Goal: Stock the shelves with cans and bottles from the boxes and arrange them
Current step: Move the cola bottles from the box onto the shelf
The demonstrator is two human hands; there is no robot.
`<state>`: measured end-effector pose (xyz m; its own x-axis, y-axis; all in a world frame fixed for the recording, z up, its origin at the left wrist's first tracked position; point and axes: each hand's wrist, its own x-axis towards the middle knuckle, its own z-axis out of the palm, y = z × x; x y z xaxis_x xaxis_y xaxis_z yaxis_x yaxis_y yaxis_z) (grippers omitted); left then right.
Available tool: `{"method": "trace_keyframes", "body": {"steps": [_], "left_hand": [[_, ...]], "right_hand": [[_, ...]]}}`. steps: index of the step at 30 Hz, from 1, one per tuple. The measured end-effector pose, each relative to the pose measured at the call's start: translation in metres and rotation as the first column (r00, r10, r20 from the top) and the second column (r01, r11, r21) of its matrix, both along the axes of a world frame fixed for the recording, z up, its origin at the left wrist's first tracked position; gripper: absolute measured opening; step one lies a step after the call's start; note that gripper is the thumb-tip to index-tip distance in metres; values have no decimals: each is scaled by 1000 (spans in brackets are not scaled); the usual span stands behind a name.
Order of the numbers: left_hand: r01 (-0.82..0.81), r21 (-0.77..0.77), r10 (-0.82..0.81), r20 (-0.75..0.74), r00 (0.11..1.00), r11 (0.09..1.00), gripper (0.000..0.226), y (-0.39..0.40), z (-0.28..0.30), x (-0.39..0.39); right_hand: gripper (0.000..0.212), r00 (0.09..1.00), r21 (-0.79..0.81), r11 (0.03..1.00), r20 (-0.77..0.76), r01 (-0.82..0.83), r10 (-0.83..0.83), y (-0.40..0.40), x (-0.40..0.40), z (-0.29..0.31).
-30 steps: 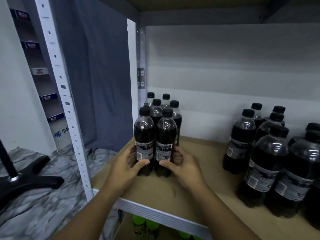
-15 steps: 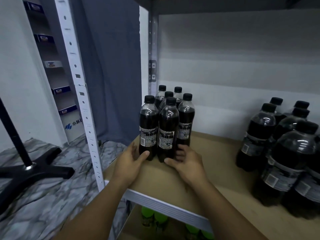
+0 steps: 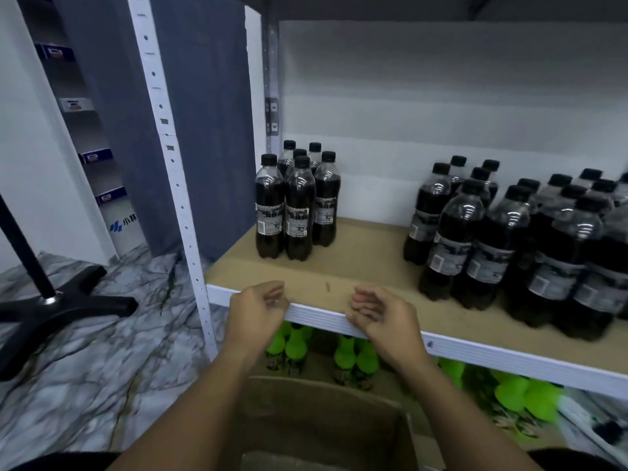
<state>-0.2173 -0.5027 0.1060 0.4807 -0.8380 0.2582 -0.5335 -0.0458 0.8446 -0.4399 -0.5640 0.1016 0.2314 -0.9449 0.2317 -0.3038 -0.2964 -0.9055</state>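
Both hands [image 3: 258, 305] [image 3: 377, 312] have let go of the bottles [image 3: 295, 205], withdrawn to the shelf edge [image 3: 319, 317].

Black stand base [image 3: 64, 305] on marbled floor [image 3: 85, 368], grey curtain [image 3: 204, 124] (hanging left of shelving), white wall [image 3: 30, 164]

Glossy plastic bottles [image 3: 299, 212]; matt board shelf [image 3: 367, 266]

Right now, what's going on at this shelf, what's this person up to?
A person is stocking dark soda bottles on a shelf. A small cluster of bottles stands upright at the shelf's left end, and a bigger group fills the right side. Both hands are empty with fingers loosely curled: the left hand and right hand hover at the front edge, above an open cardboard box. Green-capped bottles sit on the shelf below.
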Motion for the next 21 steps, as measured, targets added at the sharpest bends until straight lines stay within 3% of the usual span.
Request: {"method": "trace_keyframes", "body": {"steps": [3,6,10,12,16,19,21], "left_hand": [[100,11,-98,-120,988,995,34,24,-14,-24],[281,89,-249,-268,931,955,39,42,-41,-51],[601,314,-501,-348,793,735,47,67,-101,-71],[684,404,-590,-348,729,607,49,80,-135,-75],[786,487,-709,-391,587,382,55,112,-195,-85],[778,562,-776,-343,529,281,60,131,-217,-92],[780,579,-794,-347,498,236,63,141,-223,-97]], "right_hand": [[41,999,24,999,35,-23,22,29,-21,-2],[42,993,83,993,-83,-81,88,55,-41,-26],[41,904,344,910,-269,-232,332,78,-70,-81],[48,773,418,847,-397,-328,495,84,-77,-103],[47,420,552,709,-572,-438,705,100,-76,-123],[42,179,620,619,-622,-482,762,105,-71,-149],[40,78,648,605,-650,-462,756,109,-65,-168]]}}
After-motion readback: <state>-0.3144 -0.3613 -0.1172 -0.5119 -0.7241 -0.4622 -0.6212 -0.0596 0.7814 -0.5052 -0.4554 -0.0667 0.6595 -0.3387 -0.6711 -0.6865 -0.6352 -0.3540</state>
